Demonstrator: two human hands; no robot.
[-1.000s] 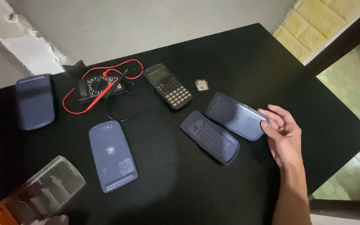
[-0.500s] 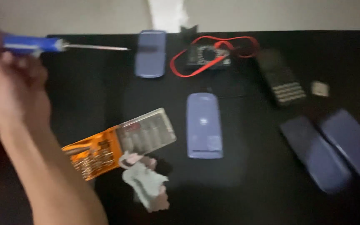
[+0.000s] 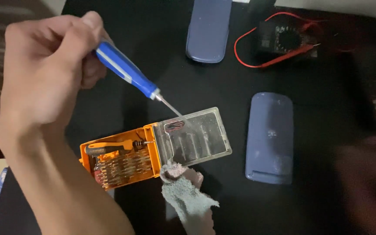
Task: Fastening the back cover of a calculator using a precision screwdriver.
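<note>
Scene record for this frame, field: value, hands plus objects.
left hand: grip closed on blue screwdriver, tip over the clear lid
right hand: blurred at right edge, hold unclear
bit kit: orange tray, open, clear lid swung to the right
cloth: grey, at kit's lower edge
blue cases: one right of kit, one at top
multimeter: top right, red leads
table: black

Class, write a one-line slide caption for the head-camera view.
Left hand holds a blue screwdriver over an open orange bit kit on a black table.
</note>
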